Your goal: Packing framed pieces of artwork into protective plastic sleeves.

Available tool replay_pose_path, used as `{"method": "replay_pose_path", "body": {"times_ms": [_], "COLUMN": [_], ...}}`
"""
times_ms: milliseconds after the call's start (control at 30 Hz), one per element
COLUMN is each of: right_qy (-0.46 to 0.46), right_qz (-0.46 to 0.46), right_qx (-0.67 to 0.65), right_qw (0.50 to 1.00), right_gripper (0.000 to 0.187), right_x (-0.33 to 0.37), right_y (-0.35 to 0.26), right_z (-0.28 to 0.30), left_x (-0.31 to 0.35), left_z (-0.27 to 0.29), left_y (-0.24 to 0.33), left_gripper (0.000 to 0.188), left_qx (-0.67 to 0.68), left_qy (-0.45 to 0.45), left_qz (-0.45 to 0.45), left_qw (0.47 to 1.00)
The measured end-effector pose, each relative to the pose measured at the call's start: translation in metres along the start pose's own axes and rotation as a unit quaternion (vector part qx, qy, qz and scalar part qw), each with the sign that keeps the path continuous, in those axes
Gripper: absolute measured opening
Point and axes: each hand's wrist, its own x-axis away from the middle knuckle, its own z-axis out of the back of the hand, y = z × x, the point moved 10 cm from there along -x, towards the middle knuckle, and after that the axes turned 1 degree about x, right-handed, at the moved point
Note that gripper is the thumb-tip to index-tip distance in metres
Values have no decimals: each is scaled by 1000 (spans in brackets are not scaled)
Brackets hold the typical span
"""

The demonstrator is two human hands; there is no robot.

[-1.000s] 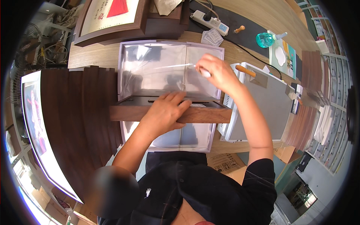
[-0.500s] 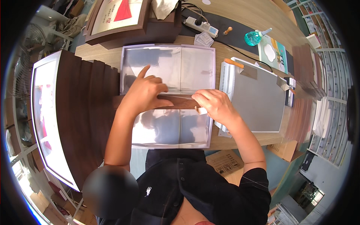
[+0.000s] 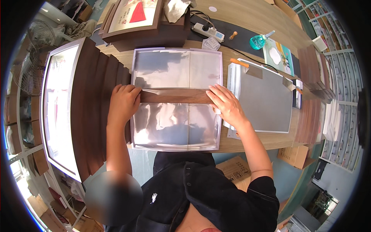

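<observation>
A brown wood-grain strip (image 3: pixel 176 96) lies crosswise over the middle of a shallow rectangular piece with pale lilac edges (image 3: pixel 220 131), covered in shiny clear film. My left hand (image 3: pixel 124 103) is closed over the strip's left end, its fingers bent. At the other end my right hand (image 3: pixel 227 103) grips the strip, with fingers laid over the top. A small white piece (image 3: pixel 217 111) shows beneath the right fingers; what it is cannot be made out.
Dark brown frames (image 3: pixel 87 104) stand stacked at left. More frames (image 3: pixel 148 33) lie at the back. A grey-topped plate device (image 3: pixel 266 104) with wooden-handled scrapers sits at right. Beyond are a power strip (image 3: pixel 208 31), a teal bottle (image 3: pixel 257 41) and stacked brown panels (image 3: pixel 308 120).
My left hand has moved left from above the strip to its left end, and its fingers have closed. The strip has shifted slightly away from me. My right hand stays at the right end.
</observation>
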Motion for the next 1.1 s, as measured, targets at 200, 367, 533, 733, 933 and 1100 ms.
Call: {"method": "replay_pose_path", "body": {"times_ms": [200, 367, 533, 733, 933, 1100], "right_qy": [-13, -22, 19, -48, -193, -182], "right_qz": [-14, -26, -52, -58, -78, -57], "right_qx": [29, 21, 42, -193, -206, -153], "right_qw": [999, 999, 998, 978, 956, 970], "right_gripper": [52, 56, 53, 26, 19, 8], "right_x": [9, 14, 17, 79, 142, 142], "right_y": [-3, -6, -13, -78, -106, -109], "right_z": [-5, -13, -4, -88, -199, -215], "left_x": [38, 34, 30, 28, 28, 30], "left_z": [-18, -35, -58, -58, -67, -64], "left_y": [4, 60, 78, 76, 74, 73], "left_gripper": [45, 62, 69, 76, 78, 77], "left_qx": [-70, 26, 76, 78, 78, 87], "left_qy": [-25, -31, -32, -28, -30, -17], "left_qz": [54, -35, -66, -65, -59, -55], "left_qw": [996, 999, 994, 994, 995, 995]}}
